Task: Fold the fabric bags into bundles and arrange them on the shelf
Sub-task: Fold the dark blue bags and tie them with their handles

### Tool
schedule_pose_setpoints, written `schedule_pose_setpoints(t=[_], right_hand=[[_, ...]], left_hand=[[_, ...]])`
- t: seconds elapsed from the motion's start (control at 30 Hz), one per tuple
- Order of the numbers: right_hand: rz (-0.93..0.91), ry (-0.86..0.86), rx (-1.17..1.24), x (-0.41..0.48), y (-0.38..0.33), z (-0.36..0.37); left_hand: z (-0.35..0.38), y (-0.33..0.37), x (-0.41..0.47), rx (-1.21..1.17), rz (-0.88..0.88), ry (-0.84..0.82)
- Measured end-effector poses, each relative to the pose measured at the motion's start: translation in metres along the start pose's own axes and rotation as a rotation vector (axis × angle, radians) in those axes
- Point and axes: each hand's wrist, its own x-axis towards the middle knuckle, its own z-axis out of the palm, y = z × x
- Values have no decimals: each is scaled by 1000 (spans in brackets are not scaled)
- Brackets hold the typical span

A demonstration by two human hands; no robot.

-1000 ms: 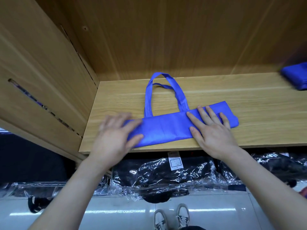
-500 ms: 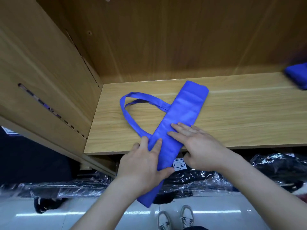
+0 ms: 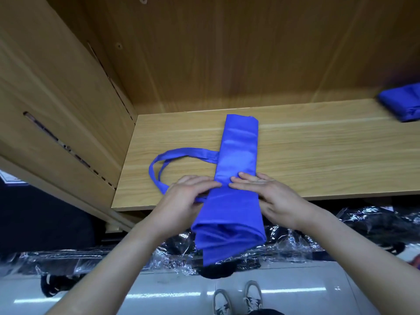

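Lighting and picture quality: bright, even light from above, wide-angle view.
Glare streaks on the glossy floor (image 3: 159, 298); glints on the plastic wrapping (image 3: 295, 246); soft shadow under the shelf (image 3: 318, 155) edge; side panel (image 3: 56, 98) lines bow towards the frame edges; far-right blue bundle (image 3: 402, 101) smeared.

Wooden shelf (image 3: 318, 155) bears a folded blue bag (image 3: 238, 144) overhanging its front; blue bundle (image 3: 402, 103) far right.

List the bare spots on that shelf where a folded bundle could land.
Largest free patch: shelf board between the folded bag and the blue bundle at far right. Smaller one: back-left corner, bordered by the side wall, the handles and the bag. Crowded: front centre, where the left hand and right hand meet on the bag, handles looping left.
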Motion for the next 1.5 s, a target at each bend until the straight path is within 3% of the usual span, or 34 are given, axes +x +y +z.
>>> schedule_pose_setpoints(t=[0.1, 0.23, 0.33, 0.53, 0.67, 0.73, 0.83, 0.9, 0.93, 1.03, 1.1, 1.23, 1.4, 1.5], right_hand=[[73, 118, 209, -1, -7, 1], [273, 338, 530, 5, -12, 2], [326, 439, 596, 14, -21, 6], [421, 657, 477, 20, -25, 14], [456, 590, 140, 28, -22, 7], [469, 532, -27, 33, -24, 7], [518, 459, -156, 37, -29, 9], [528, 453, -140, 35, -27, 5], [520, 447, -117, 34, -27, 3], [509, 391, -7, 29, -29, -3], [510, 376, 49, 28, -29, -7], [547, 390, 55, 37, -18, -23], [564, 372, 495, 64, -10, -49], [510, 330, 478, 79, -9, -53]], left_hand=[[8, 14, 11, -192, -71, 206], [16, 27, 21, -240, -341, 256], [16, 30, 31, -180, -427, 298], [13, 33, 38, -3, -513, 233], [12, 35, 37, 146, -568, 188], [11, 41, 34, 364, -565, 186], [13, 46, 26, 685, -357, 324], [22, 43, 24, 725, -124, 326], [27, 40, 23, 725, -88, 258], [39, 33, 19, 753, -161, 8], [43, 31, 18, 791, -181, -67], [46, 30, 18, 840, -125, -36], [49, 38, 9, 834, -111, -58], [51, 43, 0, 839, -103, -80]])
